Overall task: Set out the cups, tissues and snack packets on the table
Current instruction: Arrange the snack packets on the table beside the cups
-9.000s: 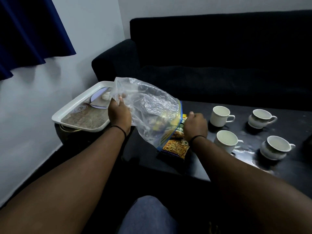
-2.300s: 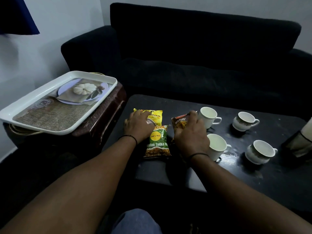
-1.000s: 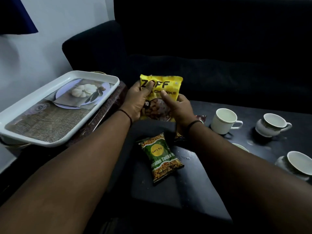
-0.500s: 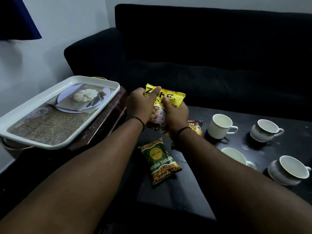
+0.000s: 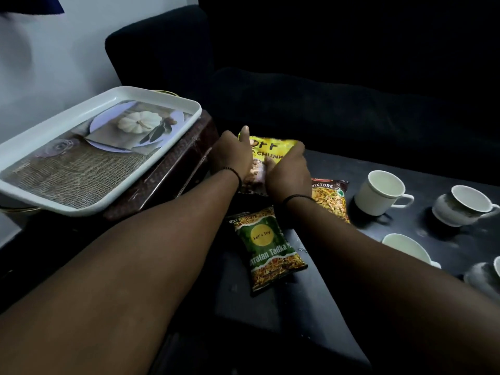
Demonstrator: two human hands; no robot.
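**Asker:** Dark sofa behind, black low table (image 5: 311, 307) in front. What are you holding?

**Describer:** Both your hands are on the yellow snack packet (image 5: 273, 151) at the table's far left corner. Your left hand (image 5: 232, 155) grips its left edge and your right hand (image 5: 289, 169) grips its right side, fingers curled round it. I cannot tell whether it rests on the table yet.

**Asker:** How will it handle?

**Describer:** Probably light, crinkly and slippery, with crushable contents; hold the sealed edges, not the puffed middle.

**Asker:** And the rest?

**Describer:** A green packet (image 5: 266, 247) lies nearer you and a brown mixture packet (image 5: 328, 198) just right of your wrist. White cups (image 5: 380, 196) stand further right. A white tray (image 5: 89, 147) sits on a side stand to your left. No tissues in view.
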